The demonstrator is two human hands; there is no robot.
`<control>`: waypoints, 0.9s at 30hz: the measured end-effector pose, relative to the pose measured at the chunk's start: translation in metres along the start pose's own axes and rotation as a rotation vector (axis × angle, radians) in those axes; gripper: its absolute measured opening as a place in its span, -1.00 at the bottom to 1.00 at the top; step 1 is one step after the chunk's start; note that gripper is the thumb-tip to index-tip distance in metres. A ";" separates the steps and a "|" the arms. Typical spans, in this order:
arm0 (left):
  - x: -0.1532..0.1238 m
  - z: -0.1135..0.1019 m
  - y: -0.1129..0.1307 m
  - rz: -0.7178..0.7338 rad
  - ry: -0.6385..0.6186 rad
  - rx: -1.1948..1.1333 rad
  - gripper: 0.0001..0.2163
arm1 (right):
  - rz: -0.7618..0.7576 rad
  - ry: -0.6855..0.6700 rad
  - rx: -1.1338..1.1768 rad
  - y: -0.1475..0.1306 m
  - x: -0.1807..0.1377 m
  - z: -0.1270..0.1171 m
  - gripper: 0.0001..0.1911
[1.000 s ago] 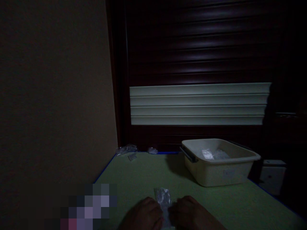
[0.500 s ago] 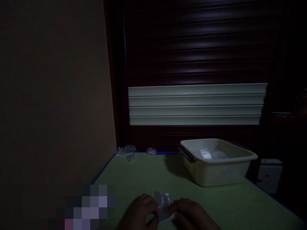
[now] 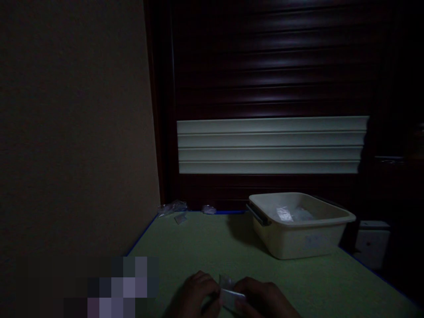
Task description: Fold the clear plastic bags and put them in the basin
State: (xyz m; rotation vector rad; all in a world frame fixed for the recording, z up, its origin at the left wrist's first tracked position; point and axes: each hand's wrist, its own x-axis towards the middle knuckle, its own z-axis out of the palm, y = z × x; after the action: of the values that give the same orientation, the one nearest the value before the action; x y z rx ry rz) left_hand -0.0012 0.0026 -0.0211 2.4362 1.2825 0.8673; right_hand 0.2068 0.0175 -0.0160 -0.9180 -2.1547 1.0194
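Observation:
Between my two hands, low in the view over the table, is a small clear plastic bag (image 3: pixel 232 299), its near part folded over into a bright flat edge. My left hand (image 3: pixel 200 293) pinches it by the left side. On the opposite side the fingers of my right hand (image 3: pixel 263 297) close on its right end. The picture is dark, and whether anything lies inside the bag cannot be made out.
A cream plastic tub (image 3: pixel 301 240) with dark handles stands at the right of the green table (image 3: pixel 198 238), clear plastic bags (image 3: pixel 285 213) inside. Crumpled plastic (image 3: pixel 174 207) lies at the back left edge. A wall (image 3: pixel 79 132) borders the left side.
The bag lay flatter and stood taller between my hands; now its near part is folded over. My right hand has come a little closer round it.

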 end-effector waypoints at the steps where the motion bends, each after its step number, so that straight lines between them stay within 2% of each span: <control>1: -0.001 0.000 0.000 -0.015 0.000 -0.002 -0.84 | 0.009 0.006 0.022 0.001 0.000 0.000 -0.65; 5: -0.003 0.001 -0.002 -0.091 -0.009 -0.024 -0.83 | 0.039 -0.001 0.038 0.002 0.000 0.002 -0.65; 9: -0.004 0.002 -0.001 -0.145 -0.006 -0.018 -0.68 | 0.015 0.051 0.028 -0.001 -0.003 -0.001 -0.72; 13: -0.005 0.002 0.000 -0.134 0.001 0.023 -0.60 | -0.076 0.145 -0.197 -0.004 -0.004 -0.004 -0.84; 19: -0.005 0.003 -0.003 -0.025 -0.023 0.130 -0.64 | -0.215 0.044 -0.438 -0.005 0.000 -0.002 -0.84; 27: -0.003 -0.008 0.003 -0.007 -0.090 0.246 -0.68 | -0.429 0.013 -0.538 0.025 0.004 0.005 -0.67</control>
State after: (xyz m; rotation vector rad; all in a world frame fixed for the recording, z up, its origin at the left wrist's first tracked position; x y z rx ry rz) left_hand -0.0053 -0.0020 -0.0147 2.6209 1.4383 0.6219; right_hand 0.2095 0.0301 -0.0381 -0.6280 -2.5139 0.2257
